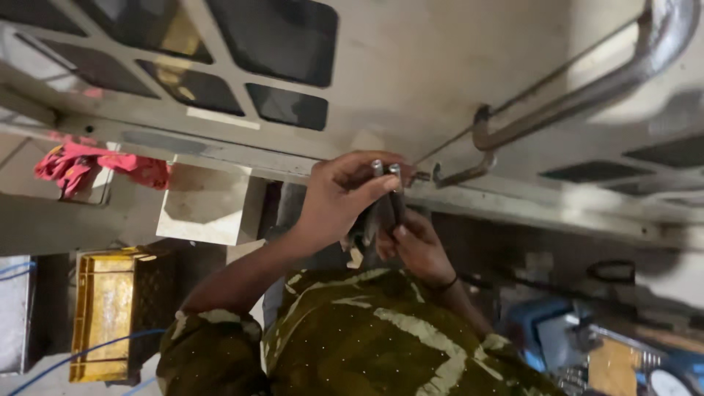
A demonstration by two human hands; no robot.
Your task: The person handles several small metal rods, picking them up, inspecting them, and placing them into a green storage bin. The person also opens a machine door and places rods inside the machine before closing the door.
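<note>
The two hands are meeting at the picture's centre, the left hand at ten o'clock of the right hand, both closing on a metal tool. A bent pipe is running off toward two o'clock. A crate is sitting at eight o'clock, a rag lying at ten o'clock.

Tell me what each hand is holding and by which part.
Both hands grip a dark metal tool: the left hand near its shiny top end, the right hand lower on its body. Its exact kind cannot be told.
</note>
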